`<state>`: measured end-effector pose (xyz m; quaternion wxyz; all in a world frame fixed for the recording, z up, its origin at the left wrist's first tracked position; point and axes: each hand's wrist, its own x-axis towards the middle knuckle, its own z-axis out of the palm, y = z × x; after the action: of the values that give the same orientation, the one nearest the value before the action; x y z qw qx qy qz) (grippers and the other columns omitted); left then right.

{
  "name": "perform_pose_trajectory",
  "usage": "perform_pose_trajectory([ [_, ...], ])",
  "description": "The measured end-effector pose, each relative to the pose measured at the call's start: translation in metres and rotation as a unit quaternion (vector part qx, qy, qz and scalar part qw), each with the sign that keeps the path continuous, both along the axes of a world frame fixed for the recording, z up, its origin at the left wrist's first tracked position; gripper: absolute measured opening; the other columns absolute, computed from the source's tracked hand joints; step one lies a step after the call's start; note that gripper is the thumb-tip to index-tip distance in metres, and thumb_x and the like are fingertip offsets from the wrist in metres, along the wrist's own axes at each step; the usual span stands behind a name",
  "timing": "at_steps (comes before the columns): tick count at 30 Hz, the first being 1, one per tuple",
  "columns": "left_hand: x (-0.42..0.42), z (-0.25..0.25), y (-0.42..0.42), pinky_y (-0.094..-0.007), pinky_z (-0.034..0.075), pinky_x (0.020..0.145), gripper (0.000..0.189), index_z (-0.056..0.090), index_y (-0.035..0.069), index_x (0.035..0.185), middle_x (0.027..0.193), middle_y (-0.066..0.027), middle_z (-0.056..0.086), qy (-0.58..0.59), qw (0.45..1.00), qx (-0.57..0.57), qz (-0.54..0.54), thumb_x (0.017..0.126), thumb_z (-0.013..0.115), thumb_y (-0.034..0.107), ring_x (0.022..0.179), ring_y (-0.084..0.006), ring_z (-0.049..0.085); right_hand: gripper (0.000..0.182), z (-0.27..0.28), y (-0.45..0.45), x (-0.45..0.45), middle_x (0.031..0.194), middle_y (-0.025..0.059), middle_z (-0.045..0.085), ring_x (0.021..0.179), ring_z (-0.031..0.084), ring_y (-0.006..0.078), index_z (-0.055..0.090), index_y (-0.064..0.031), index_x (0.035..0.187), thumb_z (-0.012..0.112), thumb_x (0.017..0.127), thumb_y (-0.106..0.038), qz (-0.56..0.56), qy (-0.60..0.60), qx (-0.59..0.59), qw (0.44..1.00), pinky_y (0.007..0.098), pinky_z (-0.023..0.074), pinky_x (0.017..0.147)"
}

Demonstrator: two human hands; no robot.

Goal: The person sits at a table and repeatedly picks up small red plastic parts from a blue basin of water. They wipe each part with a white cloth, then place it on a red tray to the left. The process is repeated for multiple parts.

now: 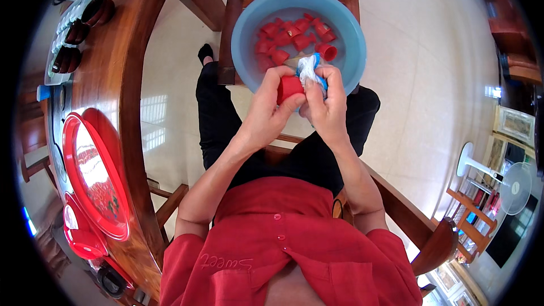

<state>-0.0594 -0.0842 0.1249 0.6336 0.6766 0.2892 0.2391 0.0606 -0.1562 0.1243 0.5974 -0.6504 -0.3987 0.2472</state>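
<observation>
Between both hands, over the near rim of a blue plastic basin (355,38), is a small red cup (290,88). My left hand (267,106) grips the cup from the left, fingers above it and thumb below. In my right hand (327,106) is a bunched white and blue cloth (309,68), pressed near the cup's right end. Several more small red cups (301,41) lie in water in the basin. One red cup (327,51) near the cloth shows its round opening. Something tan, partly hidden by the cloth, is at the near side of the water.
The basin stands on a wooden chair (226,42). Along the left runs a wooden table (140,29) with a red oval tray (123,216), dark bowls (98,10) and a red lidded container (85,244). A white fan (515,188) and a wooden rack (471,221) are at right.
</observation>
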Motion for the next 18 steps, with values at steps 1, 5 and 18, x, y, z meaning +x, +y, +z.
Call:
perform_pose_trajectory([
  [1, 0.0, -0.001, 0.001, -0.0326, 0.042, 0.081, 0.041, 0.04, 0.002, 0.116, 0.103, -0.0113, 0.05, 0.003, 0.995, 0.102, -0.021, 0.082, 0.063, 0.007, 0.094, -0.0192, 0.05, 0.013, -0.002, 0.001, 0.003, 0.086, 0.0053, 0.053, 0.073, 0.05, 0.0098, 0.047, -0.0008, 0.096, 0.051, 0.088, -0.009, 0.006, 0.064, -0.033, 0.997, 0.0244, 0.0419, 0.065],
  [5, 0.0, -0.004, 0.004, -0.0332, 0.041, 0.089, 0.043, 0.042, 0.004, 0.117, 0.111, -0.008, 0.048, -0.011, 0.973, 0.224, -0.047, 0.081, 0.064, 0.002, 0.108, -0.0163, 0.048, 0.017, -0.017, 0.006, 0.014, 0.082, 0.0026, 0.054, 0.073, 0.049, 0.0073, 0.048, -0.0013, 0.097, 0.053, 0.089, -0.016, 0.013, 0.313, -0.074, 0.947, 0.0232, 0.0411, 0.063],
  [18, 0.0, -0.002, 0.0, -0.0296, 0.044, 0.081, 0.044, 0.047, 0.003, 0.111, 0.102, -0.0076, 0.051, -0.023, 0.976, 0.211, -0.04, 0.072, 0.068, -0.001, 0.093, -0.0151, 0.052, 0.017, -0.011, 0.004, 0.017, 0.079, 0.002, 0.056, 0.071, 0.051, 0.0072, 0.053, -0.001, 0.097, 0.056, 0.086, -0.013, 0.014, 0.3, -0.093, 0.949, 0.0228, 0.0421, 0.062],
])
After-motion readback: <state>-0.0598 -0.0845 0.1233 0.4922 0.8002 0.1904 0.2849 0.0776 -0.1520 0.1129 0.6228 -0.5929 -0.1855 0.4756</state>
